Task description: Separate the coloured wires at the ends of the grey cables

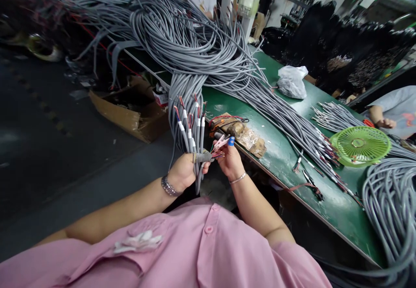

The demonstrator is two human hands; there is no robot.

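Note:
My left hand (186, 172) is closed around the end of a grey cable, with a grey cover on its thumb. Thin coloured wires (217, 154) fan out of that cable end towards my right hand (230, 163). The right fingers pinch at these wires, and one fingertip wears a blue cover. A small pink-and-white piece (221, 142) shows at the right fingertips; its kind is unclear. Just beyond the left hand hang several grey cables (189, 123) with white bands and bared red, blue and dark wires at their ends.
A large heap of grey cables (182, 41) covers the green table (273, 130). On it are a taped brown block (245, 134), a plastic bag (292, 82), a green fan (360, 145) and a dark hand tool (313, 186). A cardboard box (130, 114) stands left; people sit opposite.

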